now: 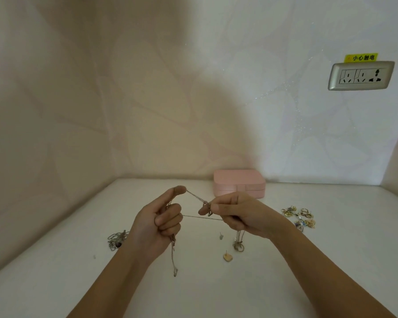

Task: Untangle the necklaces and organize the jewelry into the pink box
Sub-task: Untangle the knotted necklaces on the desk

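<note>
Both forearms come up from the bottom edge of the frame and meet at its centre, raised above the white tabletop (55,271). The left hand (157,223) is curled into a loose fist around the tangled necklaces (197,198). Its index finger points up with a thin strand looped over the tip, and a tail of chain hangs below the fist toward the table. The right hand (238,215), just right of centre, pinches the same tangle between thumb and forefinger with its other fingers folded in. A pendant (238,246) dangles beneath it. Two strands run taut between the hands, one slanting and one nearly level. The pink box (239,181) sits closed behind the hands, against the wall. A heap of small jewelry (299,218) lies right of the hands, a silver chain pile (116,240) lies left of them, and a heart-shaped stud (227,257) lies below centre.
</note>
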